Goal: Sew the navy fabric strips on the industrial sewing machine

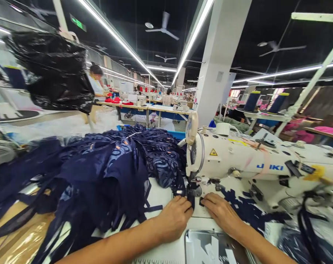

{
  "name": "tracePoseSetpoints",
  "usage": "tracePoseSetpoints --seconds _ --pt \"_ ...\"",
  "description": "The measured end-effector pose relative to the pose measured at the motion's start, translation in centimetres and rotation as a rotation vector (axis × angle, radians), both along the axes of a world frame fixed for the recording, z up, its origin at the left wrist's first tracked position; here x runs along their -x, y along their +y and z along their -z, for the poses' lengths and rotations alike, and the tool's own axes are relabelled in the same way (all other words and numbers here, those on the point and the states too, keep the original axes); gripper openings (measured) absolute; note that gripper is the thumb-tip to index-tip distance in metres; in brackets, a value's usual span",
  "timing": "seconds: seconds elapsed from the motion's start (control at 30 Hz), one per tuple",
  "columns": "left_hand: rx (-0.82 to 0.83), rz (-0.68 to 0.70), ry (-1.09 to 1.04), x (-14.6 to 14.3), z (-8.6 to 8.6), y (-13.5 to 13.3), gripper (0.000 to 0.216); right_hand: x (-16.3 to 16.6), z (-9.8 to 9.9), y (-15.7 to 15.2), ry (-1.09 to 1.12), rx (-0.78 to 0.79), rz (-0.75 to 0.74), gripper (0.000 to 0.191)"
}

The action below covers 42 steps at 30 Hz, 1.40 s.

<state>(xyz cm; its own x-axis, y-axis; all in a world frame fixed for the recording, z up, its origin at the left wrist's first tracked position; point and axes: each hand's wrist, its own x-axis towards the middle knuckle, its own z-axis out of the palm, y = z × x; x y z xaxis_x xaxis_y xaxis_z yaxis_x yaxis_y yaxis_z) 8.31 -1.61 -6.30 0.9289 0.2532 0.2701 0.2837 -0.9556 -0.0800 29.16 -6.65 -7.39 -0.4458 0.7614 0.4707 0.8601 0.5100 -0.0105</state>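
At the needle area of a white sewing machine (232,152), my left hand (176,216) is closed, its fingers pressing a navy fabric strip (191,201) on the machine bed. Just right of the needle, my right hand (222,212) has its fingertips together on a small dark fabric piece (201,201), partly hidden by the fingers. A large heap of navy garments (100,176), some with patterned lace, spreads left of the machine. Its nearest part runs up to the presser foot, close to my left fingers.
Short navy fabric pieces (244,207) lie scattered right of my right hand. A metal tray (207,249) with white slips sits in front. A black plastic bag (53,69) hangs at left. Thread cones (251,101) stand behind the machine, and people work at farther tables.
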Motion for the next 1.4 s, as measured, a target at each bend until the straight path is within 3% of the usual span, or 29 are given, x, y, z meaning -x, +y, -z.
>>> tracePoseSetpoints --seconds 0.1,0.27,0.6,0.87,1.0,1.2,1.4 --pt "0.007 0.018 -0.028 -0.1 0.2 0.2 0.022 0.4 -0.5 -0.1 0.017 0.052 -0.051 0.028" --pt "-0.025 0.039 -0.035 -0.3 0.5 0.4 0.024 0.4 0.2 0.7 0.142 0.102 0.091 0.009" --pt "-0.117 0.069 -0.007 -0.2 0.6 0.4 0.022 1.8 0.6 3.4 0.032 0.025 0.121 0.023" --pt "-0.103 0.04 0.065 -0.6 -0.3 0.6 0.013 0.7 0.2 4.7 0.367 0.428 0.091 0.012" --pt "-0.04 0.019 0.093 -0.8 -0.9 0.6 0.013 0.6 0.2 4.9 0.456 0.487 0.08 0.012" --pt "0.049 -0.019 0.094 -0.9 -1.0 0.7 0.017 0.6 0.8 4.4 0.342 0.309 0.06 0.013" --pt "-0.044 0.044 0.057 -0.9 -0.3 1.2 0.018 0.6 0.2 3.0 -0.146 -0.047 -0.152 0.02"
